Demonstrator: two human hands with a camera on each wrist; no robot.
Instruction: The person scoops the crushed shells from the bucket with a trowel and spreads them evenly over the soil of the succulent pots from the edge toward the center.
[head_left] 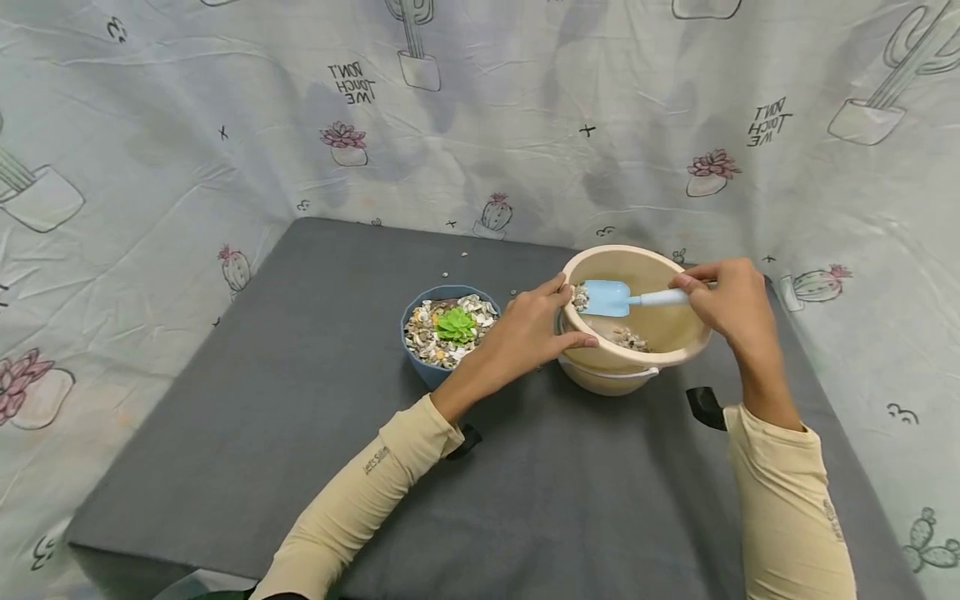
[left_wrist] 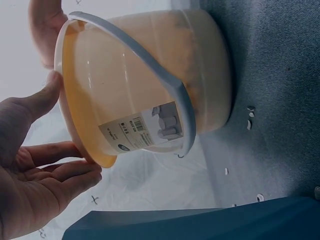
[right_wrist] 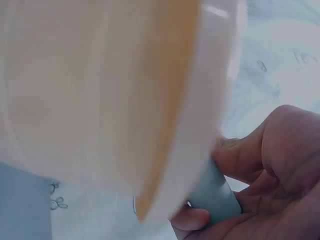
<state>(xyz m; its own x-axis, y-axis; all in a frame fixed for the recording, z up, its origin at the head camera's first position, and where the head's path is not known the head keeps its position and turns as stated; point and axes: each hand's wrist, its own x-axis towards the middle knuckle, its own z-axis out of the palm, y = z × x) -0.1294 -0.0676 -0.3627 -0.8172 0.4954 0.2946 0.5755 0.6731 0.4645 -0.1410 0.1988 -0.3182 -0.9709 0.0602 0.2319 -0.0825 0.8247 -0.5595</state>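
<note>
A cream bucket (head_left: 606,379) stands on the grey-covered table, with shell-like bits (head_left: 632,340) inside it. My left hand (head_left: 525,332) grips its rim at the left, thumb and fingers spread along the edge, as the left wrist view also shows. In my right hand (head_left: 733,302) is the pale handle of a light blue hand trowel (head_left: 609,297). Its blade lies over the bucket's mouth, pointing left, with a small load of bits at its tip. In the right wrist view, fingers and thumb close round the trowel handle (right_wrist: 216,192), partly behind the bucket's rim.
Left of the bucket, close to my left forearm, stands a blue pot (head_left: 431,372) of shell bits with a green succulent (head_left: 455,325). A few loose bits (left_wrist: 250,117) lie on the table. The bucket's carrying handle (left_wrist: 150,60) hangs down its side. Patterned cloth (head_left: 480,125) surrounds the table (head_left: 285,400).
</note>
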